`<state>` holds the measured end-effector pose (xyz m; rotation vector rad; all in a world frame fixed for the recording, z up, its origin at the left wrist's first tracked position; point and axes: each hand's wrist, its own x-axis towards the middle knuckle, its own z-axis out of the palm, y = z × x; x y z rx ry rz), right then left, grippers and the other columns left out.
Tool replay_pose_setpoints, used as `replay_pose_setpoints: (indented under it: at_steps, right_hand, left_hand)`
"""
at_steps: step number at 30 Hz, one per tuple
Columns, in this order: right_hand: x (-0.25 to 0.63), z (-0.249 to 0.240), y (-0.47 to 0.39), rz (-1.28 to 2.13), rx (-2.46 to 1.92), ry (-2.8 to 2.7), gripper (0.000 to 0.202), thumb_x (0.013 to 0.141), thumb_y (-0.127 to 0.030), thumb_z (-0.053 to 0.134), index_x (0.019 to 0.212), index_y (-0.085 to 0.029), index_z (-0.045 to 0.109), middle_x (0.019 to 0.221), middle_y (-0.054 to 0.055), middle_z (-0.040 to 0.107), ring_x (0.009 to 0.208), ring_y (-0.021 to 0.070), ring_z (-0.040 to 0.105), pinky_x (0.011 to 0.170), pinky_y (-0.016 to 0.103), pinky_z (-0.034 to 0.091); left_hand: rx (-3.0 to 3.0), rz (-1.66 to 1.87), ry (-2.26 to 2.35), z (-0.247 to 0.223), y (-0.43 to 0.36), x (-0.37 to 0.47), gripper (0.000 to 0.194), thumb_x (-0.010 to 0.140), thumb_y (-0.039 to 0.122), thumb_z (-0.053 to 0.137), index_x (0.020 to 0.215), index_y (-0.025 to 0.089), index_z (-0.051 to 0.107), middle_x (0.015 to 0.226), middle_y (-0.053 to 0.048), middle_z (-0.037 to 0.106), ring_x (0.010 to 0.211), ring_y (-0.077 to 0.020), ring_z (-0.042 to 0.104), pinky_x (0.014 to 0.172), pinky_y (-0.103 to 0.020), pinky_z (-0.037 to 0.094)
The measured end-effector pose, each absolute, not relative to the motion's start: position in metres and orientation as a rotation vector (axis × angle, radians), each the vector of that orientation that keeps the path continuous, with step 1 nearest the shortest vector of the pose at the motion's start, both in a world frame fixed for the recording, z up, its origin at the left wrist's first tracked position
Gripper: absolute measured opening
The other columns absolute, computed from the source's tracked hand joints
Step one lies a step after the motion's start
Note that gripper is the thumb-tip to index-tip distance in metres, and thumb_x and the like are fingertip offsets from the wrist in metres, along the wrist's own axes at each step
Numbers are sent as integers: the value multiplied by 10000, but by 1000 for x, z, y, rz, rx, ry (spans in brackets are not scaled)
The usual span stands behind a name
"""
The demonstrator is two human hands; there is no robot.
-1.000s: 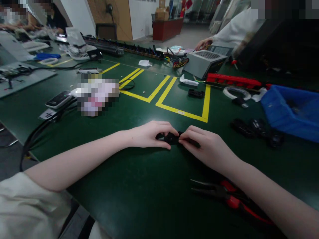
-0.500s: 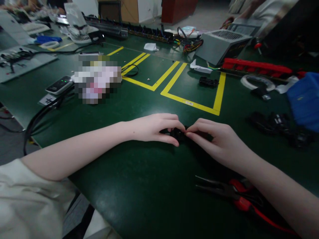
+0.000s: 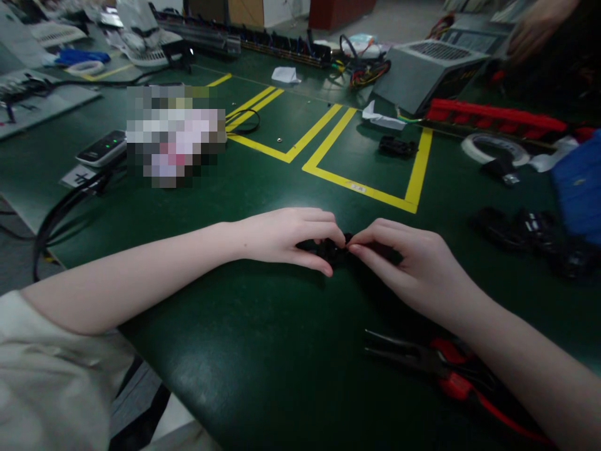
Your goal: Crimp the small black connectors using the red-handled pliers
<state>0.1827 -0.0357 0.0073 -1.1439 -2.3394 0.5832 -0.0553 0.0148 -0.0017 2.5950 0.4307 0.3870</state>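
Note:
A small black part (image 3: 330,249) lies on the green table between my two hands, its details too dark to make out. My left hand (image 3: 300,237) curves around its left side, with the fingers over the top and the thumb below. At the part's right edge, my right hand (image 3: 399,254) pinches thumb and index finger together; whatever is between these fingertips is too small to name. Pliers with red handles (image 3: 422,360) lie with jaws apart below my right hand, partly under the forearm.
Another black part (image 3: 397,147) sits inside a yellow tape outline. Several black parts (image 3: 535,235) and a blue bin (image 3: 582,188) are at the right. Further back are a metal box (image 3: 422,75) and a red strip (image 3: 498,119). A person's hand (image 3: 539,28) shows at top right.
The view has shifted slightly. My hands keep nearly the same pose around the black part. At the top right, the other person's hand has come into clearer view.

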Motion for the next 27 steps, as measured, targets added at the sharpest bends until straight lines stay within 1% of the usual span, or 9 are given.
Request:
replay_pose_setpoints:
  at_steps: [7,13,19,27]
  right_hand:
    - [180,9,-37,719,-1167,-2280,176,940,-307,549,876,-223,690,856,36,683,761,160,632,641,293,507]
    - [181,8,-37,614,-1176,-2290,154,935,-273,557,886,-220,694,846,36,672,740,154,619,616,291,488]
    - [182,9,-35,701,-1184,-2292,145,933,-279,559,875,-221,678,836,30,674,739,151,619,624,285,494]
    - [179,9,-36,736,-1197,-2263,156,927,-302,567,872,-221,688,824,31,669,727,151,607,619,289,480]
  left_hand:
    - [2577,406,432,-2,15,-56,398,923,514,597,1152,191,634,1060,-72,643,991,-192,619,871,-277,469]
    - [2578,417,454,-1,15,-56,420,921,509,604,1175,176,626,1064,-74,645,973,-186,627,859,-276,480]
    - [2553,407,482,0,15,-57,431,909,519,616,1172,177,630,1065,-75,653,947,-182,633,844,-278,489]
    - [2577,459,442,-1,15,-57,397,906,464,643,1157,157,634,1055,-79,658,948,-182,634,839,-271,492]
